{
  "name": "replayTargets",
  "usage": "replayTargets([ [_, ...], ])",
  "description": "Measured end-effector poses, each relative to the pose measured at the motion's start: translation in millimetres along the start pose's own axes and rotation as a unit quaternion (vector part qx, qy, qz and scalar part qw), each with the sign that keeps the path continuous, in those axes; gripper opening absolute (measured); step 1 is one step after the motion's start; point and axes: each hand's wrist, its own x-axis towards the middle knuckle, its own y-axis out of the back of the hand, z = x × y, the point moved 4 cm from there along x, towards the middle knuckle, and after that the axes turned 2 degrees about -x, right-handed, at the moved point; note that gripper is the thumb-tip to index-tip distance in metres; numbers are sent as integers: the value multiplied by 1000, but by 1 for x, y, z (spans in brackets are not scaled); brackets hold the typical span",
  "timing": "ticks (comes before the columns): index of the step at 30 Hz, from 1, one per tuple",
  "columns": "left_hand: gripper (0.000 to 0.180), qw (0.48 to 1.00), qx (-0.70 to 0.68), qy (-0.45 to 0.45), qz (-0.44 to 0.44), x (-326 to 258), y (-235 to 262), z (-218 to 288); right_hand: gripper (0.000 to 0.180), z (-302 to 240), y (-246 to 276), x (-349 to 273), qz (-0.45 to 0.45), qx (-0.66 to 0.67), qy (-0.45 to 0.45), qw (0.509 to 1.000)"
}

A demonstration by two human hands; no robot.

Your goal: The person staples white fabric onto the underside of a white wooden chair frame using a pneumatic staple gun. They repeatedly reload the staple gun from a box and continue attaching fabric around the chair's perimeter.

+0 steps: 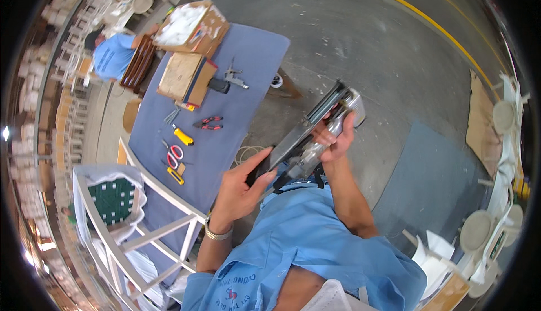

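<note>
In front of my body I hold a staple gun (290, 145) with a long dark magazine and a silvery metal body, tilted up to the right. My left hand (239, 192), a metal watch on its wrist, wraps round the lower end of the magazine. Around the metal body, near the upper end, my right hand (341, 139) is closed, its fingers partly hidden by the tool. Left of the staple gun, red-handled pliers (209, 123), a yellow-handled tool (183, 136), scissors (174, 154) and a yellow utility knife (175, 176) lie on the table.
The blue-covered table (225, 147) bears a cardboard box (181, 78), an open box of white material (194, 26) and a grey metal air tool (234, 76). A white chair frame (160, 235) with green webbing (110, 201) leans at its near end. A co-worker (112, 56) sits beyond.
</note>
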Motion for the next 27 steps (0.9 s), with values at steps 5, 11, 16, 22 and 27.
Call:
replayTargets([
  [5, 45, 995, 26, -9, 92, 8, -7, -5, 54, 57, 2, -8, 30, -13, -115, 993],
  [11, 51, 998, 15, -40, 52, -9, 16, -28, 60, 31, 27, 12, -21, -15, -110, 994],
  [16, 60, 982, 111, 18, -155, -8, 71, -38, 67, -6, 41, 24, -24, 0, -74, 997],
  [22, 57, 984, -154, 73, 49, 30, 186, -185, 45, 26, 17, 66, -30, 21, -31, 999],
  [27, 35, 802, 67, 271, 528, 52, 369, -445, 44, 60, 7, 97, -37, -76, 18, 996],
])
